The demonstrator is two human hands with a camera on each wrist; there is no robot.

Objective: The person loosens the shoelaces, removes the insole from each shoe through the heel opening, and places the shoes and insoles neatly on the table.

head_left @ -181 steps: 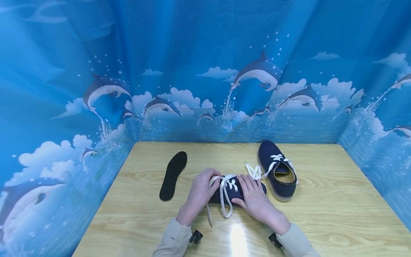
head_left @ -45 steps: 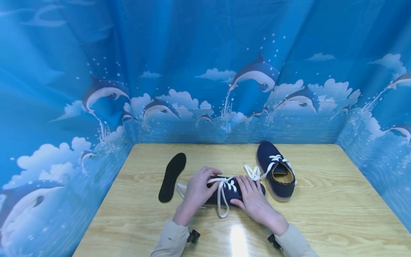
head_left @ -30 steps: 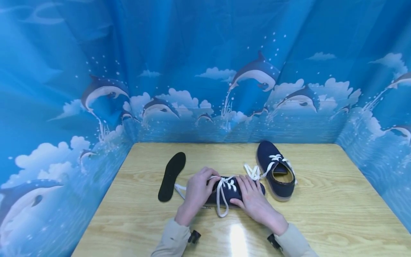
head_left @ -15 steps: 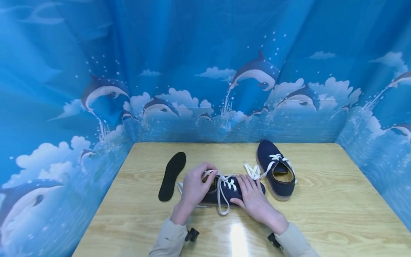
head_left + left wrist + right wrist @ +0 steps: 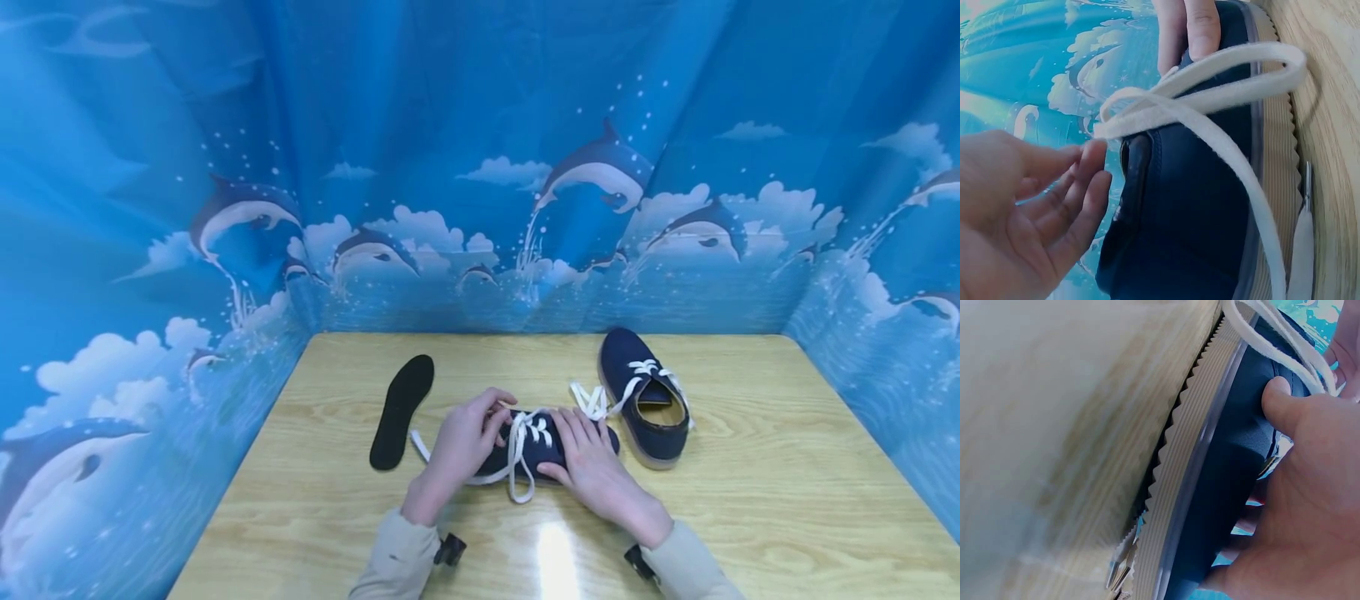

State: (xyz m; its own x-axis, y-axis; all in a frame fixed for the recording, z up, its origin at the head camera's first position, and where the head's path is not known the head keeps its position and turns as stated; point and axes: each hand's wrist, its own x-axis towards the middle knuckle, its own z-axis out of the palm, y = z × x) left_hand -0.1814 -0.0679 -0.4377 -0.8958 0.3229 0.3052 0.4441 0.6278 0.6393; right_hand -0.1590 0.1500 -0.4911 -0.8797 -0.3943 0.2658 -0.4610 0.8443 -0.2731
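A navy canvas shoe (image 5: 542,454) lies with its toe to the right, its white shoelace (image 5: 517,450) in a loose loop hanging over the near side. My left hand (image 5: 462,433) is at the shoe's opening. In the left wrist view its loosely bent fingers (image 5: 1088,200) have their tips right beside the lace crossing, without a clear grip on it. One lace strand runs down the shoe's side, and a metal-tipped end (image 5: 1307,187) lies on the table. My right hand (image 5: 596,467) holds the front of the shoe, thumb (image 5: 1282,403) on the upper, other fingers across it.
A second navy shoe (image 5: 618,367) stands at the back right, its white lace (image 5: 592,402) trailing beside the first shoe's toe. A black insole (image 5: 401,412) lies to the left on the wooden table (image 5: 300,508). A blue dolphin-print curtain (image 5: 450,292) surrounds the back and sides.
My left hand first raised a lace strand above the shoe opening, then lowered toward the knot. That strand now falls along the near side. My right hand has stayed on the shoe.
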